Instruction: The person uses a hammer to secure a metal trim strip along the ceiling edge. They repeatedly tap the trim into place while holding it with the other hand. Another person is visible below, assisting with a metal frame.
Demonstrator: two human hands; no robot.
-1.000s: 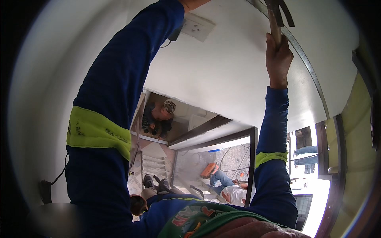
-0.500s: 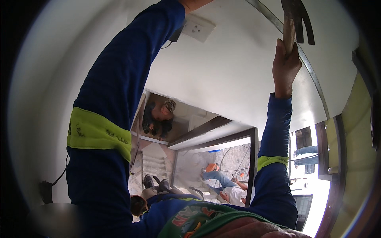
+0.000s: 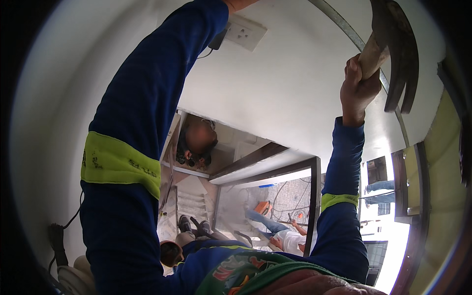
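Observation:
My right hand (image 3: 360, 92) is closed around the wooden handle of a claw hammer (image 3: 399, 56), raised at the upper right. The dark head with its split claw hangs to the right of my fist, apart from the white wall (image 3: 275, 83) as far as I can tell. Up at the top edge my left hand (image 3: 239, 4) shows only at the wrist; its fingers are out of the picture. Just below it a white power socket (image 3: 248, 33) sits in the wall, with a black plug adapter (image 3: 218, 40) beside my sleeve. A thin metal strip (image 3: 339, 22) curves along the wall near the hammer.
Far below, a person in a white shirt (image 3: 295, 241) is by the dark-framed opening (image 3: 313, 196). Another person (image 3: 199, 140) crouches in a lower recess. Steps (image 3: 191, 204) lie below me. Dark framing with yellowish panels (image 3: 432, 196) rises on the right; a black cable (image 3: 58, 246) hangs left.
The hammer has tipped over to the right and its head has come nearer and lower. My right fist has shifted slightly down and right. My left arm has barely moved. The crouching person leans forward.

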